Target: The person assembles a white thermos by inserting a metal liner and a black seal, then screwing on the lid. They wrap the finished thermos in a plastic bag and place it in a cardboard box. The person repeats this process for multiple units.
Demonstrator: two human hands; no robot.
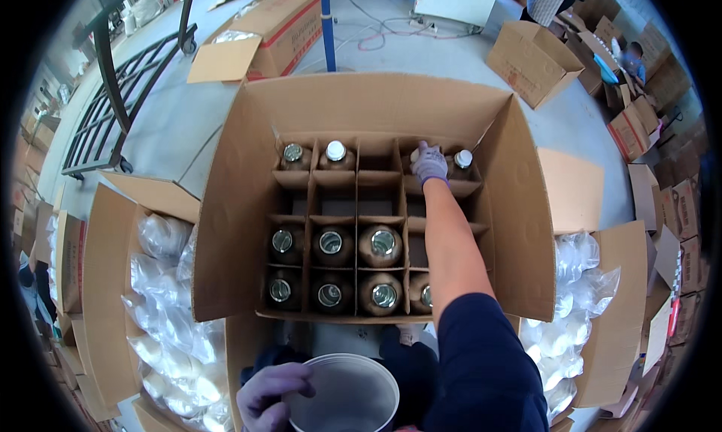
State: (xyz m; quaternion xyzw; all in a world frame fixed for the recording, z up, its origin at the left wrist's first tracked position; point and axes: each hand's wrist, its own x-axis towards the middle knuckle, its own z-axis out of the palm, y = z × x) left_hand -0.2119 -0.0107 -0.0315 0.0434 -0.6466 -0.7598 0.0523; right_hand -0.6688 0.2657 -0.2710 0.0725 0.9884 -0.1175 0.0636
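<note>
A large cardboard box (376, 97) in front of me is split by cardboard dividers (382, 178) into cells, several holding brown bottles. My gloved right hand (430, 163) reaches into the back row, its fingers closed over a bottle top; a bit of white cap (414, 155) shows beside them. To its right stands a bottle with a white cap (463, 158). Another white-capped bottle (335, 151) is left of centre in that row, beside an uncapped bottle (292, 154). Uncapped bottles (382, 242) fill most of the two near rows. My gloved left hand (272, 394) curls over the rim of a white bucket (353, 357).
Open cartons of plastic-bagged white items (169, 312) flank the box at left and right (575, 312). Beyond it are a blue post (328, 26), a black cart (124, 105), a carton (535, 62) and floor cables (383, 33). Other people are at the far right.
</note>
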